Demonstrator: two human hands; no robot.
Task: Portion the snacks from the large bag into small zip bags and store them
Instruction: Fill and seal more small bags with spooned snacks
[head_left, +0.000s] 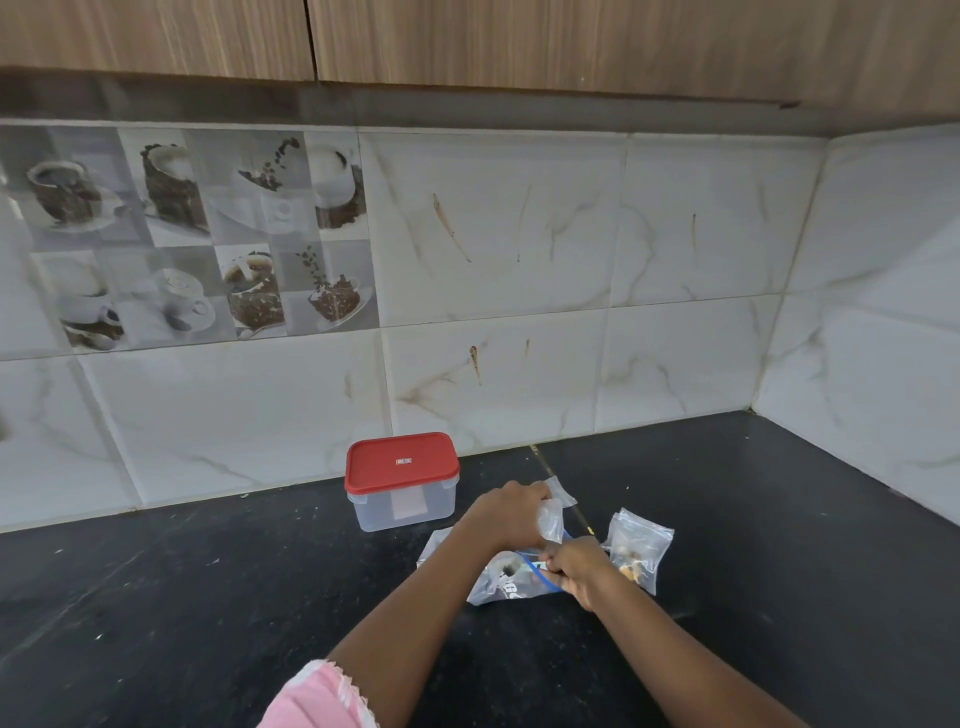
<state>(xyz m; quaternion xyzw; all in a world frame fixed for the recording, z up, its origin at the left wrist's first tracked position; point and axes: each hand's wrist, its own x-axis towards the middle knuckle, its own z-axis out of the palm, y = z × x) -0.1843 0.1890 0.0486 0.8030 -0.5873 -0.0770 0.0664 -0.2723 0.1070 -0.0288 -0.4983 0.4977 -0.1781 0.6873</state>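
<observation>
Low in the frame's centre, our left hand pinches a small zip bag while our right hand closes on the large bag mouth, so we judge we're mid-portioning; next, snacks must go in, beside the filled bag.

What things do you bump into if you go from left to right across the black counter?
Red-lidded plastic box → left hand holding a small empty zip bag → right hand on the large bag → small filled zip bag.
</observation>
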